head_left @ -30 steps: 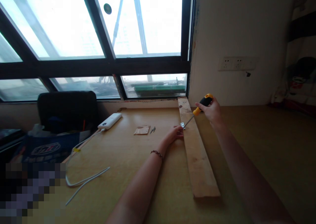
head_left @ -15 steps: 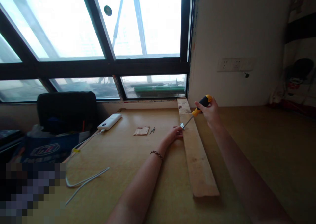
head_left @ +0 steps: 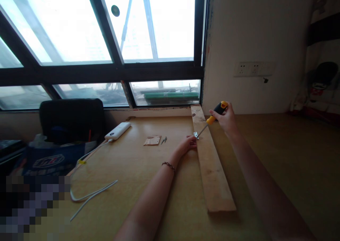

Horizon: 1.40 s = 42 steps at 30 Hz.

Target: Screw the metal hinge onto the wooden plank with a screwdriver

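A long wooden plank [head_left: 212, 170] lies on the table, running away from me toward the window. At its left edge sits a small silver hinge [head_left: 195, 134] with holes in it. My left hand [head_left: 186, 144] is closed at that edge, fingertips on the hinge; some of its fingers are hidden. Wrapped round the handle of a yellow and black screwdriver [head_left: 220, 108], my right hand [head_left: 227, 118] is above the plank's right side. The screwdriver slants down to the left, its tip at the hinge. Whether a screw is under the tip is too small to tell.
Left of the plank lie several screws [head_left: 164, 140] and a small flat piece [head_left: 152, 140] with holes. A white power bank [head_left: 118, 131] and its cable [head_left: 92, 193] are farther left on the table [head_left: 138, 177]. A black chair [head_left: 72, 119] stands beyond the left edge.
My right hand and the screwdriver handle have shifted very slightly, as in a small turn. The tip stays at the hinge, and my left hand keeps its place.
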Available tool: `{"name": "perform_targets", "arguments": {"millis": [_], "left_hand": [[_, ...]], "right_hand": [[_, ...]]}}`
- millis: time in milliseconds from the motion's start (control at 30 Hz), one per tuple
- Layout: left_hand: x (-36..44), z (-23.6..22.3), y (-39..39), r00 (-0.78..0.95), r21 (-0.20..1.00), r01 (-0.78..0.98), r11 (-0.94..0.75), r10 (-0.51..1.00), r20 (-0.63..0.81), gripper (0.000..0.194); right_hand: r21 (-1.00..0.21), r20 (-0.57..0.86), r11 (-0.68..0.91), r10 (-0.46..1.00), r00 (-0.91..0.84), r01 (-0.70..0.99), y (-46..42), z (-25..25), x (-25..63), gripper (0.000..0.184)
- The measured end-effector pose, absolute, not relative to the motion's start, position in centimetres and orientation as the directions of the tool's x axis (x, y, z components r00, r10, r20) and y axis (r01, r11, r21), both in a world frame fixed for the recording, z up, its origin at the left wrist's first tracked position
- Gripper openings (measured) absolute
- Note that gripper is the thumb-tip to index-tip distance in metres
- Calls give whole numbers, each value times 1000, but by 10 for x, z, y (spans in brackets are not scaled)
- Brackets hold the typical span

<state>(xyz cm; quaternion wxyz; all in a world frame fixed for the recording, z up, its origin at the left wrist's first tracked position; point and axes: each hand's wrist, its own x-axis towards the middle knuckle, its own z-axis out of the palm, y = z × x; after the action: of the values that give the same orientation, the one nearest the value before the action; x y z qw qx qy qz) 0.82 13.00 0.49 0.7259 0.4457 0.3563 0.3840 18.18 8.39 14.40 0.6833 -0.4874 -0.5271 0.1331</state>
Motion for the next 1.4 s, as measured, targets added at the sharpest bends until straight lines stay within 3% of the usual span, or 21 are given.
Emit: {"name": "perform_targets", "arguments": {"millis": [200,400,533,633,700,867,1000,1100,1300,1400], "left_hand": [[9,5,130,447,918,-245,313,876,-179,8],[10,6,129,429,916,-242,321,882,-195,6],[10,4,131,438,916,-243,320,879,-191,6],[10,2,132,441,916,-252,312,880,-178,6],[10,1,133,443,915,-258,312,879,-175,7],[10,3,132,439,912,-253,323,878,-189,7],[10,1,133,441,917,-251,310,880,-177,7],[10,-1,134,450,916,-256,310,877,-171,8],[10,-2,135,456,911,-263,316,873,-171,11],[10,-1,136,454,912,-262,317,874,-174,12]], "right_hand": [[-859,498,507,794,347,72,77,151,177,51],[-819,574,480,675,463,315,79,148,176,48],[-841,536,511,741,404,179,79,150,179,55],[-850,501,525,783,370,40,77,152,176,51],[-855,498,514,775,389,70,77,151,175,46],[-828,560,460,702,439,322,81,148,180,46],[-855,514,494,768,381,157,79,151,181,56],[-859,492,508,790,364,59,77,152,177,52],[-842,540,458,697,472,286,82,148,180,44],[-851,521,487,735,434,197,80,151,182,50]]}}
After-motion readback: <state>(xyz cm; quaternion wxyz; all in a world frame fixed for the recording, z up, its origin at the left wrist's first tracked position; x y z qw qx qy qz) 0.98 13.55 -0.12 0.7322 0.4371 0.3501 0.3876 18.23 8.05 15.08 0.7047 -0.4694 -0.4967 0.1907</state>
